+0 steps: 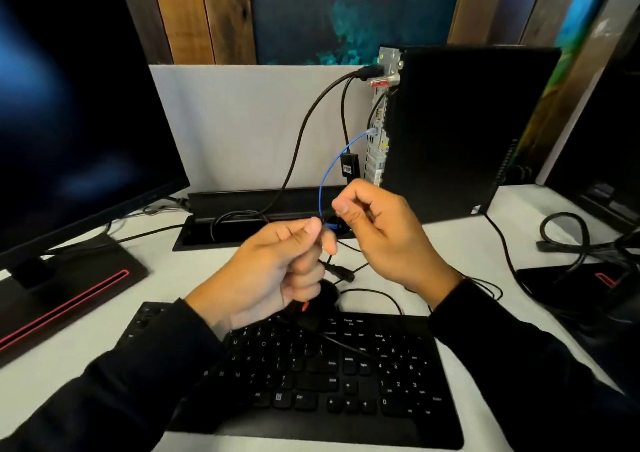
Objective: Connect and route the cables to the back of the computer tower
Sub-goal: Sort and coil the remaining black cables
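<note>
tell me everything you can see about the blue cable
The blue cable is thin, with a smooth, plastic-looking jacket. Its upper end carries a clear plug seated in the metal back panel of the computer tower, about halfway up. From there it hangs free in a loose arc, crossing in front of the black cables. Low down, the left hand pinches it between thumb and forefinger, just above the desk's cable tray. The right hand is curled close beside it; whether it touches the cable cannot be told.
</note>
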A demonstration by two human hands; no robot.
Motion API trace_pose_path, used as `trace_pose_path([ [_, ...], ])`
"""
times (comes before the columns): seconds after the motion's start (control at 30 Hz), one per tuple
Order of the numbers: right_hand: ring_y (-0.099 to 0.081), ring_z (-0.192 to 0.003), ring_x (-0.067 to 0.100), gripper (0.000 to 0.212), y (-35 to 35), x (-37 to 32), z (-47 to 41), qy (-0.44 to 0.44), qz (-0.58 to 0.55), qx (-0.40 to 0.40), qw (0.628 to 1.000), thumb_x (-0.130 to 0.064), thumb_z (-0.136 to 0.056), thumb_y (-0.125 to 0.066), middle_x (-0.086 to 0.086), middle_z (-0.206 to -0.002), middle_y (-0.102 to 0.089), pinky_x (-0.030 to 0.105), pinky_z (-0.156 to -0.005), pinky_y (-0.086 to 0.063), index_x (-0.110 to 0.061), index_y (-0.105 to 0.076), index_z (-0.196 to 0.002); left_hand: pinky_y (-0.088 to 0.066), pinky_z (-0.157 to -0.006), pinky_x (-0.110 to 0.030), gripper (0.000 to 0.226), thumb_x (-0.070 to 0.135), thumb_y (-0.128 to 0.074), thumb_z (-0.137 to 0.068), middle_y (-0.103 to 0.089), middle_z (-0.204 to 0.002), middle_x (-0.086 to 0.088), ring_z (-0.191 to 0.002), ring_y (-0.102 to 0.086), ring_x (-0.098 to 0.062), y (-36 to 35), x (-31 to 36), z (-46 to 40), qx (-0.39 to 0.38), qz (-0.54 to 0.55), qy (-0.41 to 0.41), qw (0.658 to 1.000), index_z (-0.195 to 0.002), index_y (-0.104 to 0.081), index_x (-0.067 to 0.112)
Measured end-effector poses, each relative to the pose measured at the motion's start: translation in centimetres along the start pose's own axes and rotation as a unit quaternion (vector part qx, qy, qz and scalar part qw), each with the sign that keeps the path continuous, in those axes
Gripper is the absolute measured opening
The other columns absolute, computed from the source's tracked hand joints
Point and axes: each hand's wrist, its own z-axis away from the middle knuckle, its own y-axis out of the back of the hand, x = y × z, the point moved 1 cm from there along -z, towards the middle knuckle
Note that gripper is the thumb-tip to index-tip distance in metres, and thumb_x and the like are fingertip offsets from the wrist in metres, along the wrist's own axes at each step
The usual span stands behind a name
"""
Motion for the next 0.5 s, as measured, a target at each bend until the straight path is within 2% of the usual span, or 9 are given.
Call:
trace_pose_path([
  [0.07,-0.042,-0.058,0.01,0.028,-1.1,1.2,0.4,-0.006,0.031,0.036,0.999,-0.023,-0.104,-0.057,0.005,-0.064,-0.049,0.021,-0.056,-0.035,-0.005,-0.059,-0.083,-0.02,-0.048,-0.025,0.03,0.028,-0.049,-0.1,-0.025,-0.055,0.006,-0.049,-0.019,-0.01,0.4,0.0,0.5,-0.02,0.051,-0.001,0.998,-0.094,-0.068,0.006],
  [0.13,-0.046,-0.061,0.015,0.032,-1.9,2.7,1.0,0.008,0.089,0.037,0.995,-0.027,-0.107,-0.05,0.003,-0.066,-0.05,0.031,-0.059,-0.041,-0.007,-0.059,-0.084,-0.024,-0.05,-0.025,0.028,0.022,-0.046,-0.102,-0.035,-0.056,0.005,-0.05,-0.025,-0.01,1.0,0.3,0.8,-0.042,0.106,-0.005,0.994,-0.102,-0.068,0.004],
  [0.2,-0.052,-0.069,0.018,0.026,-3.1,3.7,2.0,0.009,0.156,-0.017,0.988,-0.026,-0.108,-0.044,0.0,-0.074,-0.055,0.039,-0.065,-0.047,-0.011,-0.063,-0.096,-0.028,-0.052,-0.024,0.029,0.019,-0.042,-0.104,-0.042,-0.058,0.005,-0.052,-0.028,-0.009,1.4,0.2,1.1,-0.041,0.148,-0.014,0.988,-0.107,-0.067,0.005],
  [0.27,-0.051,-0.067,0.012,0.023,-3.8,4.1,3.0,-0.03,0.145,-0.084,0.985,-0.02,-0.108,-0.043,-0.005,-0.075,-0.054,0.036,-0.065,-0.048,-0.02,-0.064,-0.119,-0.026,-0.05,-0.022,0.032,0.02,-0.041,-0.104,-0.042,-0.061,0.004,-0.051,-0.023,-0.009,1.7,0.0,1.2,-0.004,0.161,-0.023,0.987,-0.112,-0.07,0.008],
  [0.33,-0.052,-0.062,0.013,0.033,-4.1,3.9,3.5,-0.085,0.068,-0.114,0.988,-0.021,-0.109,-0.043,-0.004,-0.077,-0.058,0.036,-0.063,-0.047,-0.03,-0.056,-0.138,-0.019,-0.045,-0.02,0.035,0.023,-0.042,-0.103,-0.036,-0.062,0.003,-0.05,-0.016,-0.008,1.7,0.0,1.4,0.043,0.159,-0.009,0.986,-0.118,-0.072,0.011],
  [0.4,-0.049,-0.057,0.014,0.043,-4.1,2.8,3.4,-0.163,-0.121,-0.104,0.974,-0.027,-0.109,-0.046,0.0,-0.097,-0.066,0.034,-0.058,-0.045,-0.037,-0.043,-0.151,-0.014,-0.04,-0.018,0.035,0.025,-0.044,-0.1,-0.024,-0.064,0.003,-0.049,-0.01,-0.007,1.6,0.0,1.5,0.068,0.154,0.017,0.986,-0.119,-0.072,0.016],
  [0.47,-0.038,-0.052,0.01,0.043,-3.9,1.7,2.9,-0.205,-0.28,-0.084,0.934,-0.025,-0.11,-0.043,0.006,-0.114,-0.067,0.03,-0.053,-0.043,-0.035,-0.041,-0.152,-0.013,-0.039,-0.016,0.033,0.028,-0.046,-0.099,-0.017,-0.065,0.004,-0.048,-0.007,-0.007,1.3,-0.2,1.6,0.072,0.145,0.036,0.986,-0.115,-0.073,0.019],
  [0.5,-0.035,-0.051,0.009,0.038,-3.8,1.1,2.7,-0.197,-0.289,-0.074,0.934,-0.025,-0.111,-0.04,0.007,-0.111,-0.069,0.029,-0.051,-0.042,-0.031,-0.046,-0.148,-0.012,-0.039,-0.015,0.031,0.03,-0.046,-0.099,-0.016,-0.064,0.004,-0.047,-0.007,-0.007,1.2,-0.3,1.6,0.069,0.138,0.041,0.987,-0.112,-0.073,0.02],
])
